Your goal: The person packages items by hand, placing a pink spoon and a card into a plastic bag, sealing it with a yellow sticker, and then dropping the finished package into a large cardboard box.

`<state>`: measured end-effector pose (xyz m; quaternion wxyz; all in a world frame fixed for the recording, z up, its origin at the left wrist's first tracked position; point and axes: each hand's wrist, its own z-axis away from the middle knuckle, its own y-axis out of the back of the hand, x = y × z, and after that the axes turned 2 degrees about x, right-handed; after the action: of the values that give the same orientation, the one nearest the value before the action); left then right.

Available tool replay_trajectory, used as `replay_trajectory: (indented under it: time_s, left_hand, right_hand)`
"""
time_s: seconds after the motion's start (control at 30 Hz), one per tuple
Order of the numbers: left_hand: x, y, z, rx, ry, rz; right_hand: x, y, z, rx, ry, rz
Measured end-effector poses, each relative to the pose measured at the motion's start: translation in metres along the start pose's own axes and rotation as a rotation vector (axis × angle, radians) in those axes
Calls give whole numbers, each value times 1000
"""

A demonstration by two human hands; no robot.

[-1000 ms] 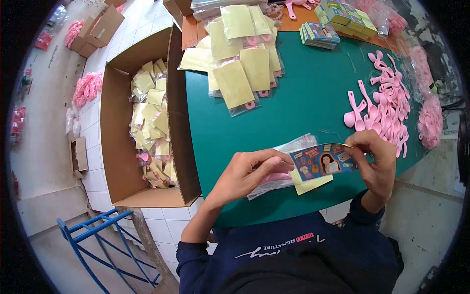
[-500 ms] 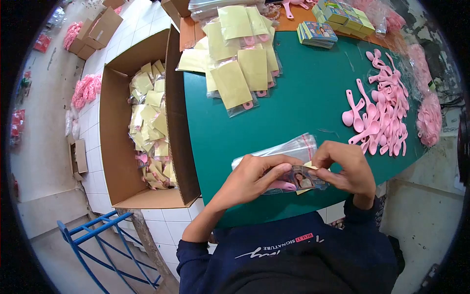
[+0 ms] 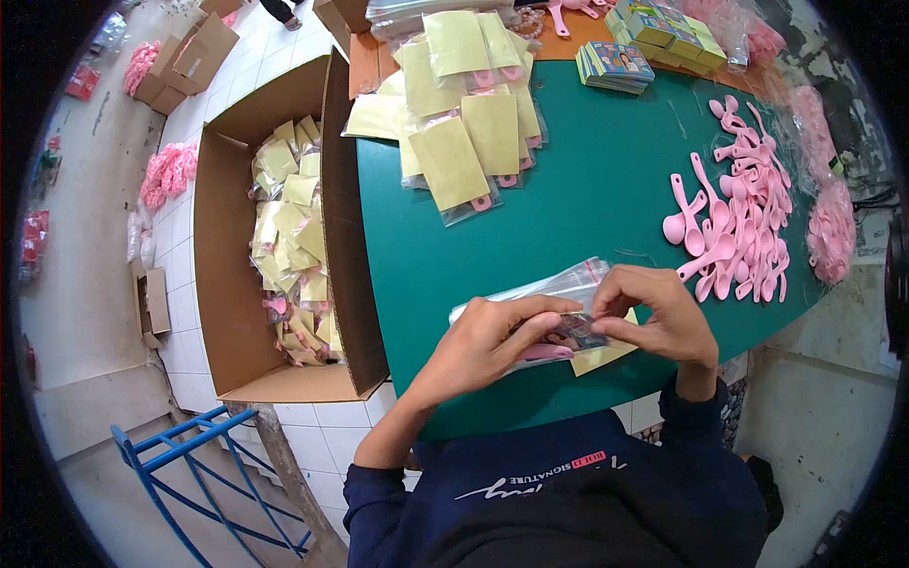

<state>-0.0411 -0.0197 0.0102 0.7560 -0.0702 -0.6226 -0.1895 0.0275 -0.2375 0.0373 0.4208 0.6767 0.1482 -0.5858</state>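
Observation:
My left hand (image 3: pixel 492 346) is closed on a clear plastic bag (image 3: pixel 579 333) with a dark printed picture showing in it. A pink spoon (image 3: pixel 547 351) shows beneath that thumb, partly covered. At the bag's right end, thumb and fingertips of my right hand (image 3: pixel 658 317) pinch its edge. Under the right hand a pale yellow card (image 3: pixel 606 356) lies at the table's near edge. Just beyond both hands is a stack of clear plastic bags (image 3: pixel 530 289), partly hidden by them.
Pink spoons (image 3: pixel 739 218) are heaped on the green table (image 3: pixel 587 180) at right. Packed bags with yellow cards (image 3: pixel 464 142) pile up at the back left. A cardboard box (image 3: pixel 222 312) of similar packs stands left, near a blue metal frame (image 3: pixel 180 440). Card stacks (image 3: pixel 614 66) sit behind.
My right hand has shifted slightly left along the bag. The printed picture is more covered, and more of the yellow card shows. A person's foot has appeared at the top left.

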Motion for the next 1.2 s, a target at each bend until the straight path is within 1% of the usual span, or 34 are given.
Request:
replay_trajectory:
  time_s: [0.13, 0.23, 0.27, 0.33, 0.47, 0.63, 0.67, 0.77, 0.8, 0.83, 0.9, 1.0, 1.1, 1.2]
  left_hand:
    - [0, -4, 0, 41, -53, -69]
    - [4, -5, 1, 58, -6, -156]
    - [3, -5, 1, 62, -7, -131]
    - [-1, -6, 0, 74, -10, -80]
    - [-4, -1, 2, 127, -24, -199]
    - [-8, -1, 2, 170, -35, -183]
    - [-6, 1, 3, 138, -31, -184]
    - [-1, 11, 4, 55, -27, -188]
    - [-2, 15, 4, 31, -24, -186]
    - [-2, 19, 4, 5, -20, -185]
    - [-1, 20, 1, 5, -39, -206]
    - [0, 14, 0, 5, -47, -226]
    - [-7, 7, -1, -2, -41, -256]
    - [-12, 3, -1, -8, -3, -303]
  right_hand:
    - [2, -6, -2, -52, 5, 44]
    - [6, -9, -2, -72, 6, 56]
    - [6, -9, -2, -79, 7, 57]
    - [2, -4, 1, -54, -81, -33]
    - [8, 0, 10, 46, -222, -290]
    - [22, -8, 13, 211, -221, -531]
    - [25, -8, 11, 240, -209, -573]
    - [27, -13, 9, 156, -254, -452]
    - [30, -13, 9, 56, -246, -450]
    - [32, -18, 8, -2, -234, -376]
    - [29, -19, 7, -101, -209, -324]
    - [23, -24, 3, -115, -123, -113]
    - [31, -29, 5, -75, -92, -91]
    - [29, -26, 2, -71, 10, -49]
